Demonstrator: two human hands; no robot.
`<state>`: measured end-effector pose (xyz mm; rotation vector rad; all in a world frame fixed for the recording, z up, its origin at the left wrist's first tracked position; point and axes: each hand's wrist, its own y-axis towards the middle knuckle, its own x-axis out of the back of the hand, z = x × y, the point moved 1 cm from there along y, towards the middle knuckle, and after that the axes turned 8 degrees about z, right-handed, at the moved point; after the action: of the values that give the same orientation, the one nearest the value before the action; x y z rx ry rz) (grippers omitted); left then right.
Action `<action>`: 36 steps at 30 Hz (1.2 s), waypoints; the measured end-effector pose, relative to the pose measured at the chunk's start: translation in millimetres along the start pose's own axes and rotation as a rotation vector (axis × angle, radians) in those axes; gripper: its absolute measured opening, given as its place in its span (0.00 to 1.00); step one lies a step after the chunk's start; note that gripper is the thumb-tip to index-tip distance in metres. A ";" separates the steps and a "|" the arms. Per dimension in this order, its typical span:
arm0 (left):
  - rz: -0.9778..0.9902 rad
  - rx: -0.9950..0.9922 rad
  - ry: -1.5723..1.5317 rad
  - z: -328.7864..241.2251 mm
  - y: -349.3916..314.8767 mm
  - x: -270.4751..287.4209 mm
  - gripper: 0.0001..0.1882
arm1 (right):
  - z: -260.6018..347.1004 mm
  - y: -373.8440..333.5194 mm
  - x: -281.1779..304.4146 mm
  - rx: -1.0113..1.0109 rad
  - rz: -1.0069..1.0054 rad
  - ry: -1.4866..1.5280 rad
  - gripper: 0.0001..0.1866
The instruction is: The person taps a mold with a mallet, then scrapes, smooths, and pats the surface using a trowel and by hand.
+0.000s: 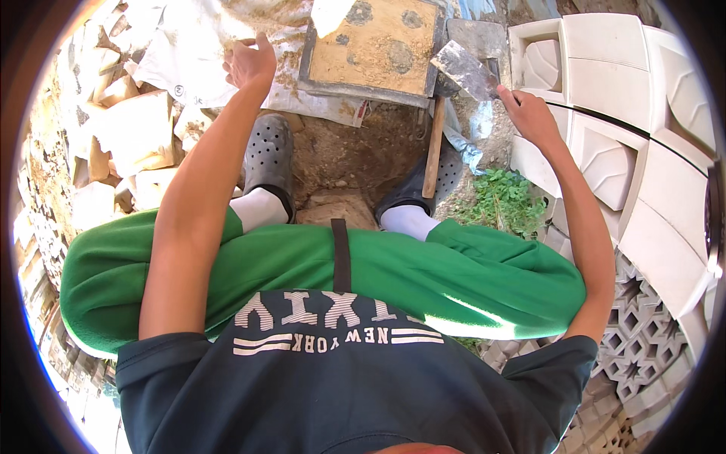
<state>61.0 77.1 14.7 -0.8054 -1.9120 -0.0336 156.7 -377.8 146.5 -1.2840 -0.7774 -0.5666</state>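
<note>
My right hand (527, 113) grips the handle of a wide-bladed scraper (465, 69). Its flat metal blade, smeared with pale residue, points left toward a square tray with a dark frame (304, 69). Sandy, crumbly material (370, 57) fills that tray, with several round grey patches in its surface. Left of the tray, my left hand (249, 63) hovers over a white sack sheet (193, 64) dusted with the same material. Its fingers are loosely bent and apart, and nothing shows in them. A wooden handle (435, 147) leans below the tray's right corner; its head is hidden.
Pale moulded blocks (605, 68) are stacked along the right, with star-patterned lattice blocks (639, 325) lower down. Broken pale pieces (136, 129) pile up at the left. A dark clog (269, 155) is on each foot. Green weeds (503, 204) grow beside the right one.
</note>
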 end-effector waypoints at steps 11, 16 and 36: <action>0.568 -1.002 -0.223 -113.8 -85.1 -95.5 0.11 | -6.9 -8.2 -17.5 -0.035 0.050 0.068 0.37; 0.362 -1.193 0.086 -124.7 -88.8 -113.4 0.09 | -6.7 -14.0 -12.6 -0.055 0.088 0.086 0.37; -0.233 -0.655 0.177 11.2 53.9 -8.0 0.27 | 27.7 16.1 -18.8 0.188 -0.002 -0.002 0.33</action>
<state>83.4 118.9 -14.4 -0.9562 -1.8225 -0.8812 151.7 -348.3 124.6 -1.1111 -0.8143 -0.4827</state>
